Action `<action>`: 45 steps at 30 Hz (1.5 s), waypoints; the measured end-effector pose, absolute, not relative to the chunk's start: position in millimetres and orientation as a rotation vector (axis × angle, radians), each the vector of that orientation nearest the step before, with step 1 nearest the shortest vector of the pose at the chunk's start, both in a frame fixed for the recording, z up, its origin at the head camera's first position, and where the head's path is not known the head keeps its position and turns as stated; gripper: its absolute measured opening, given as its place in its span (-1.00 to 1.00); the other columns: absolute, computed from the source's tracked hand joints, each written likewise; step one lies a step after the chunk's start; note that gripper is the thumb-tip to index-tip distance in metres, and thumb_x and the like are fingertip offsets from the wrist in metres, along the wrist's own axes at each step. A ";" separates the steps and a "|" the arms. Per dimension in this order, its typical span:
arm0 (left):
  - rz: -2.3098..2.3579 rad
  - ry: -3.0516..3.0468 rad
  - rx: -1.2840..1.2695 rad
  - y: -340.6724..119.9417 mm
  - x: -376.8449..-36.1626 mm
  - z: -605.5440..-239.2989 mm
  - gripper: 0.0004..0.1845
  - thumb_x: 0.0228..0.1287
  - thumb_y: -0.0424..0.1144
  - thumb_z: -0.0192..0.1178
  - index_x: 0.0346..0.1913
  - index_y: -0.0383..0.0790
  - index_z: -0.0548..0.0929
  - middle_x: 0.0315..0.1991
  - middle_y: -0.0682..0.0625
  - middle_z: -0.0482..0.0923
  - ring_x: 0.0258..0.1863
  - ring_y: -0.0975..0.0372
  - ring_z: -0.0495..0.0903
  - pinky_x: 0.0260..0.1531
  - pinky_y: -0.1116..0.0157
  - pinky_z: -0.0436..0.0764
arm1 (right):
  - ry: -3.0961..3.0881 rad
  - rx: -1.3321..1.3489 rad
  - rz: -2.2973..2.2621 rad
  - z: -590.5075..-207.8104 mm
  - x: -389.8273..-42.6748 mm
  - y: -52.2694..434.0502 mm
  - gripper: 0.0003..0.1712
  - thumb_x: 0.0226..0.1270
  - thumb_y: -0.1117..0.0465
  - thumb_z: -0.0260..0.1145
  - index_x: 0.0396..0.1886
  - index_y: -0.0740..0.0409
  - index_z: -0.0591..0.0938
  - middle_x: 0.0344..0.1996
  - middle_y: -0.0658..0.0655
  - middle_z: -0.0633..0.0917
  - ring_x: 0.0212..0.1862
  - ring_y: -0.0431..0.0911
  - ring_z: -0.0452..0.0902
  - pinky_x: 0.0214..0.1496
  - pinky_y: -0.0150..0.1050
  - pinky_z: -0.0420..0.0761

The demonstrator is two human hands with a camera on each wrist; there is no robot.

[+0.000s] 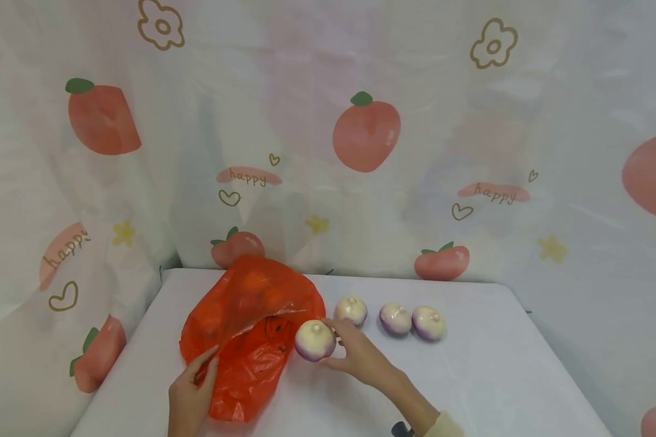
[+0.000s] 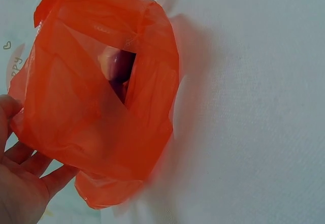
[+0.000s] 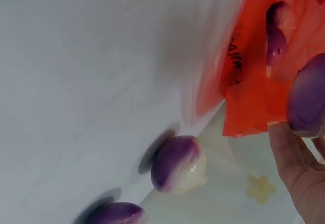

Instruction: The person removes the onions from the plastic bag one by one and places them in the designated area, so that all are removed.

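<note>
Right hand (image 1: 361,355) gripping onion (image 1: 315,340) at frame centre; left hand (image 1: 188,394) pinching bag (image 1: 246,328) rim. Probably firm, smooth, slippery: best cupped around middle. Bag flimsy.

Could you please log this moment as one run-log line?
left hand: holds orange bag open | right hand: grips onion at bag mouth | three onions on table

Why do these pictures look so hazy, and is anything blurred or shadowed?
Head view: soft, washed-out light, faint shadows. Left wrist view: the orange bag has a smeared right edge and casts a broad soft shadow on the white table. Right wrist view: the onion is soft-focused, with a dark shadow beside it.
</note>
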State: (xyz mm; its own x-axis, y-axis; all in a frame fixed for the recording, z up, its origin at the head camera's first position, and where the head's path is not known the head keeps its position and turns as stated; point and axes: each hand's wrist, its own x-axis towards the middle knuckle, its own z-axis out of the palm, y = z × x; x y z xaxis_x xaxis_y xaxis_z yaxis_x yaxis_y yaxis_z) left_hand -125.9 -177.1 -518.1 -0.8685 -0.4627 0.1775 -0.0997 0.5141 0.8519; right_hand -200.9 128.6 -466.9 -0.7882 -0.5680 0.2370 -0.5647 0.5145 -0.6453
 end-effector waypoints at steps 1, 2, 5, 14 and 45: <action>-1.305 -2.376 0.468 -176.8 -125.9 -517.9 -0.71 0.33 -0.27 0.16 0.07 -0.23 0.63 -0.04 -0.19 0.62 -0.14 0.00 0.63 -0.16 0.13 0.57 | 2.744 -1.015 -1.159 -465.8 -201.5 132.2 -0.23 0.07 0.08 0.48 0.26 0.14 0.38 0.11 -0.02 0.48 0.02 -0.17 0.43 0.04 -0.16 0.55; -1.310 -2.377 0.468 -176.4 -125.8 -517.6 -0.70 0.33 -0.27 0.15 0.08 -0.24 0.63 -0.04 -0.19 0.61 -0.14 -0.01 0.62 -0.16 0.13 0.56 | 2.761 -1.010 -1.151 -465.0 -202.2 135.7 -0.23 0.07 0.07 0.48 0.26 0.14 0.38 0.12 -0.02 0.48 0.03 -0.17 0.43 0.05 -0.17 0.54; -1.327 -2.376 0.474 -175.2 -125.4 -516.9 -0.69 0.34 -0.25 0.15 0.09 -0.25 0.62 -0.02 -0.20 0.60 -0.12 -0.02 0.61 -0.14 0.14 0.54 | 2.804 -0.988 -1.140 -462.0 -204.8 144.8 -0.21 0.06 0.06 0.49 0.26 0.15 0.37 0.15 0.01 0.48 0.07 -0.16 0.44 0.05 -0.18 0.54; -1.346 -2.388 0.502 -172.0 -124.4 -516.7 -0.69 0.34 -0.23 0.14 0.10 -0.21 0.62 0.00 -0.17 0.60 -0.10 -0.01 0.61 -0.12 0.15 0.53 | 2.866 -0.740 -1.181 -459.5 -209.0 174.9 -0.18 0.03 0.01 0.50 0.27 0.17 0.38 0.09 0.10 0.52 -0.03 -0.06 0.52 -0.01 -0.12 0.59; -1.370 -2.397 0.518 -174.0 -124.4 -519.8 -0.68 0.35 -0.19 0.12 0.11 -0.18 0.61 0.01 -0.15 0.60 -0.09 0.01 0.61 -0.13 0.19 0.54 | 2.958 -0.320 -1.313 -451.2 -222.2 300.4 -0.07 0.16 0.05 0.41 0.34 0.44 0.17 0.18 0.49 0.35 0.08 0.32 0.44 -0.04 -0.04 0.59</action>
State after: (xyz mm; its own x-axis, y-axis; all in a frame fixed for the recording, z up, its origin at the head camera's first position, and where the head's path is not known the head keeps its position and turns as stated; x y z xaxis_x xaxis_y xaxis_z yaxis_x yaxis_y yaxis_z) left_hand -124.4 -174.0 -519.8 -0.8790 -0.4655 0.1034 -0.1471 0.4711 0.8697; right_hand -222.2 300.4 -451.2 -0.9746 -0.1340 0.1796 -0.2230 0.6558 -0.7213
